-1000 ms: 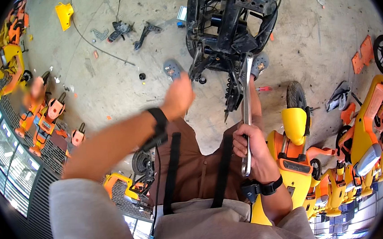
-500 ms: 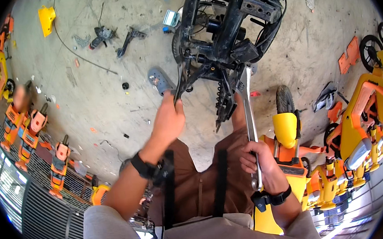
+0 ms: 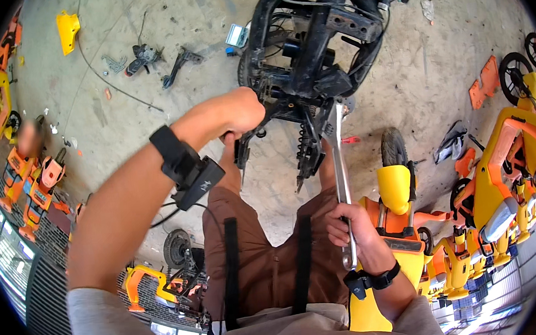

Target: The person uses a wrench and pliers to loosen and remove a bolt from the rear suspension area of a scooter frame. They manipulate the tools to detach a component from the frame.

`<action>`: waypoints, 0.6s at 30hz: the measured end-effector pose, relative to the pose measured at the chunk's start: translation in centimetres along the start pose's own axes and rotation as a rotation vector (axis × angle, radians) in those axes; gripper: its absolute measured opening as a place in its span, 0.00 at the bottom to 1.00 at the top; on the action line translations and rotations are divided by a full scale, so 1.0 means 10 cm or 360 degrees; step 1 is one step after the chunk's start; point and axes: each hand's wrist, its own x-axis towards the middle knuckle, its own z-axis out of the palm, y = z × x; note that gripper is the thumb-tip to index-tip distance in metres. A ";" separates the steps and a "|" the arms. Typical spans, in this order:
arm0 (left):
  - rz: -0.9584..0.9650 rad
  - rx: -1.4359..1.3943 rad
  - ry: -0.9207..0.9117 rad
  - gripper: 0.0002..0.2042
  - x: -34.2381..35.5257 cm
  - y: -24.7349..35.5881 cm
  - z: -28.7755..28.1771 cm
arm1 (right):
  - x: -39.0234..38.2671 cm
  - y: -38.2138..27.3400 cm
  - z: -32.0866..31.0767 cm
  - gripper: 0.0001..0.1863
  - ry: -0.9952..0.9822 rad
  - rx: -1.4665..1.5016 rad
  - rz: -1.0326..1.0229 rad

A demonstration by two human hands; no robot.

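Observation:
A black scooter or motorbike frame [image 3: 310, 63] lies on the floor in front of me, with a coil-spring shock [image 3: 304, 141] hanging toward me. My right hand [image 3: 351, 227] is closed around the lower shaft of a long silver wrench [image 3: 341, 162]. The wrench's far end meets the right side of the frame's pivot area; its near ring end points back at my wrist. My left hand [image 3: 243, 109] makes a fist, back of the hand up, against the frame's left side. Its fingers are mostly hidden, as is whatever they grip. A dark bar [image 3: 242, 152] shows just below it.
A yellow-orange scooter [image 3: 395, 189] stands close by my right leg, and more yellow scooters [image 3: 501, 168] line the right. Loose black parts [image 3: 143, 57] and a yellow panel [image 3: 68, 32] lie at the far left. Orange scooter parts [image 3: 43, 191] stand on the left.
My left hand has moved up and forward, its elbow swung out to the left and its wrist turned over. The right hand still holds the wrench, nearly in place.

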 end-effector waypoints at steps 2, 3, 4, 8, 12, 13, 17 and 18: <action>-0.0045 0.0001 0.0022 0.10 0.01 0.06 0.04 | 0.02 0.02 -0.04 0.13 -0.0054 0.0001 0.0003; -0.0043 0.0033 0.0032 0.10 -0.01 0.09 0.05 | 0.05 0.04 -0.05 0.11 -0.0049 0.0041 -0.0002; -0.0042 0.0064 0.0044 0.09 -0.04 0.13 0.07 | 0.06 0.05 -0.05 0.09 -0.0044 0.0082 -0.0008; 0.0014 0.0036 0.0093 0.10 -0.02 0.15 0.21 | 0.07 0.09 -0.03 0.10 -0.0055 0.0066 -0.0038; 0.0063 0.0196 0.0019 0.08 0.05 0.04 0.14 | 0.05 0.06 -0.10 0.06 -0.0062 0.0018 0.0001; -0.0077 -0.0039 0.0063 0.07 0.03 0.02 0.10 | 0.04 0.04 -0.12 0.04 -0.0065 0.0007 0.0014; -0.0443 -0.0236 -0.0241 0.05 0.06 0.06 -0.11 | 0.04 0.00 -0.14 0.06 -0.0079 0.0016 -0.0005; -0.0477 -0.0276 -0.0266 0.05 0.08 0.08 -0.09 | 0.02 -0.02 -0.10 0.08 -0.0066 0.0003 -0.0010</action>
